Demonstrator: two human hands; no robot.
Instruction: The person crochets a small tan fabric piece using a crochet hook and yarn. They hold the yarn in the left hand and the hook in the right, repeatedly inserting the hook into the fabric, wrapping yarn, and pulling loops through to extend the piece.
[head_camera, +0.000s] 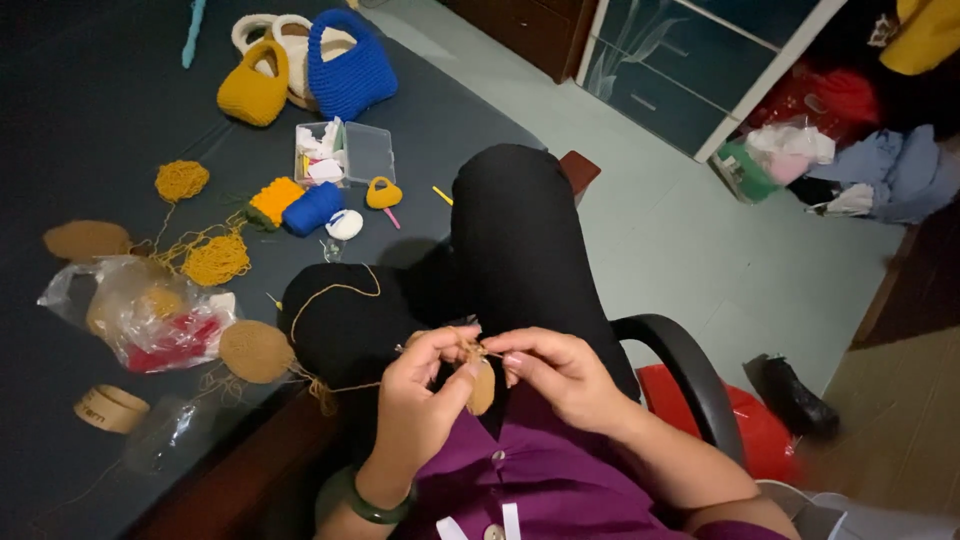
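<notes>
Both hands work over the lap, just in front of the black-trousered knee: the left hand is closed on the tan crocheted oval piece, and the right hand pinches its upper edge where the tan yarn strand runs in. Whether a hook is held cannot be told. Judged light, soft and floppy, the piece is best held at its rim.

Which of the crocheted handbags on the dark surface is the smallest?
The tiny yellow handbag beside the clear plastic box. It is far smaller than the blue, yellow and cream handbags grouped at the far end.
</notes>
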